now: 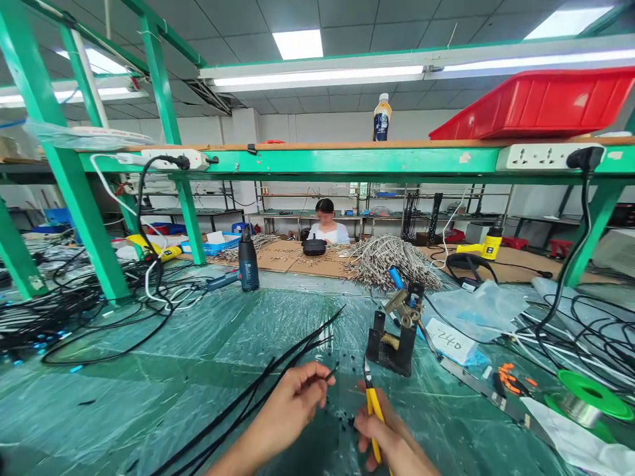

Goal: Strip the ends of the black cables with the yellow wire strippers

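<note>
Closed round one pair of yellow-handled cutters (374,402), the right hand (389,433) sits just short of one black stand (405,344) in the way ahead, while the left hand (302,393) pinches one thin black piece (332,373) beside several black cables (258,384), green bench top (198,330) spreading from them toward one heat gun (248,264).

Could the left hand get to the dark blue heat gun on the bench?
Probably yes, with a stretch forward: only low-lying black cables seem to lie between the left hand and the heat gun. The hand pinches a thin black piece, though, so it may need to let go first.
</note>
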`<action>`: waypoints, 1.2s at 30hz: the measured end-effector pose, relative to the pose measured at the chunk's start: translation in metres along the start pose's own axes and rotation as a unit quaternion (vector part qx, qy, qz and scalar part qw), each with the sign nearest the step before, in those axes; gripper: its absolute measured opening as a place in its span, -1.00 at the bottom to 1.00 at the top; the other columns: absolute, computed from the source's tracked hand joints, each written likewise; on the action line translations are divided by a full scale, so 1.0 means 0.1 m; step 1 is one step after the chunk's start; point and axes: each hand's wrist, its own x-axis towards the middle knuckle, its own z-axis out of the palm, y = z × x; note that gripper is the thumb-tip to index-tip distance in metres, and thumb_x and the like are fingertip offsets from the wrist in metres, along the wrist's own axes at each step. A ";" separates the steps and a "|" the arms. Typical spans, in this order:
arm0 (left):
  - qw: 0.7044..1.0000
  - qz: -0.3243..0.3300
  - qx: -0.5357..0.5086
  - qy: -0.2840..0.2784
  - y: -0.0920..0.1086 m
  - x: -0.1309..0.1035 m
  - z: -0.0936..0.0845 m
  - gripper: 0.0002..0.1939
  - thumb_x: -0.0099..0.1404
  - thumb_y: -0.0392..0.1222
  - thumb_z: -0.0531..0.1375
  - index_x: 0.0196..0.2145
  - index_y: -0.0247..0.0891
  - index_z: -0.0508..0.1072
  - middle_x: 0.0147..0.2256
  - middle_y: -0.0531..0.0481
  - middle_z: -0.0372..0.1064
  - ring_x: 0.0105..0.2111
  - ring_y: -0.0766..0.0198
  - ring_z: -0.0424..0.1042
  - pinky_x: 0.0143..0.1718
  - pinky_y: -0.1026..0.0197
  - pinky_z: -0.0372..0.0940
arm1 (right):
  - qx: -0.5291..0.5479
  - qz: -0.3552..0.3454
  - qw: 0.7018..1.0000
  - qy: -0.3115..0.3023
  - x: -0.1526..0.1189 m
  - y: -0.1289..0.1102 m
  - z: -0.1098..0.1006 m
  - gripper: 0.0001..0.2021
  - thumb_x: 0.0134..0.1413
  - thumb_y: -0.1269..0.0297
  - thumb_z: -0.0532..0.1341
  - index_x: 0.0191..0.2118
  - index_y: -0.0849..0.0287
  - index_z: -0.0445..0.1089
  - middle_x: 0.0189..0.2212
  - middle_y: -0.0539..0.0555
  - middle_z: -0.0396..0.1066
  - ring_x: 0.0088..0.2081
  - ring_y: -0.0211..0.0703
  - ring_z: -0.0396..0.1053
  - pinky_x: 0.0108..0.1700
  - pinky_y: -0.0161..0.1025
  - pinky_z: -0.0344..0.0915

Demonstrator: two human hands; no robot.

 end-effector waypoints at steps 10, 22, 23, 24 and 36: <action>0.993 -0.007 -0.113 0.016 -0.18 0.03 0.03 -0.64 0.24 0.07 0.17 -0.36 -0.35 0.42 -0.59 0.15 0.17 -0.65 0.47 -0.08 -0.63 0.33 -0.22 | -0.232 -0.143 0.961 0.051 0.02 0.03 -0.02 -0.58 -0.01 0.06 0.07 -0.03 0.12 0.26 -0.36 0.04 0.37 -0.37 -0.13 0.37 -0.32 -0.28 0.28; 0.997 0.041 0.012 0.059 -0.24 -0.04 0.01 -0.65 0.28 0.06 0.13 -0.32 -0.32 0.48 -0.55 0.10 0.19 -0.49 0.33 0.18 -0.44 0.30 0.09 | -0.341 -0.243 0.905 0.080 0.01 0.14 0.04 -0.60 -0.10 0.24 0.17 -0.04 0.01 0.33 -0.25 0.06 0.38 -0.24 -0.01 0.43 -0.21 -0.12 0.36; 0.997 0.043 0.020 0.058 -0.23 -0.05 0.02 -0.65 0.29 0.06 0.12 -0.34 -0.31 0.47 -0.56 0.10 0.18 -0.50 0.33 0.18 -0.45 0.31 0.09 | -0.348 -0.245 0.901 0.085 0.01 0.15 0.04 -0.60 -0.11 0.24 0.18 -0.04 0.01 0.33 -0.25 0.06 0.38 -0.23 0.00 0.43 -0.21 -0.10 0.37; 0.997 0.046 0.028 0.057 -0.23 -0.05 0.02 -0.65 0.30 0.05 0.11 -0.35 -0.30 0.47 -0.55 0.10 0.17 -0.50 0.33 0.17 -0.46 0.31 0.09 | -0.353 -0.248 0.898 0.093 0.01 0.15 0.05 -0.59 -0.11 0.24 0.18 -0.05 0.01 0.33 -0.25 0.07 0.38 -0.22 0.01 0.43 -0.20 -0.09 0.37; 0.982 0.106 0.110 0.109 -0.13 -0.11 0.05 -0.64 0.25 0.04 0.14 -0.52 -0.23 0.54 -0.57 0.00 0.23 -0.50 0.24 0.22 -0.50 0.29 0.18 | -0.353 -0.236 0.896 0.129 -0.05 0.08 0.12 -0.60 -0.13 0.25 0.18 -0.06 -0.02 0.33 -0.27 0.05 0.39 -0.26 -0.03 0.43 -0.27 -0.17 0.39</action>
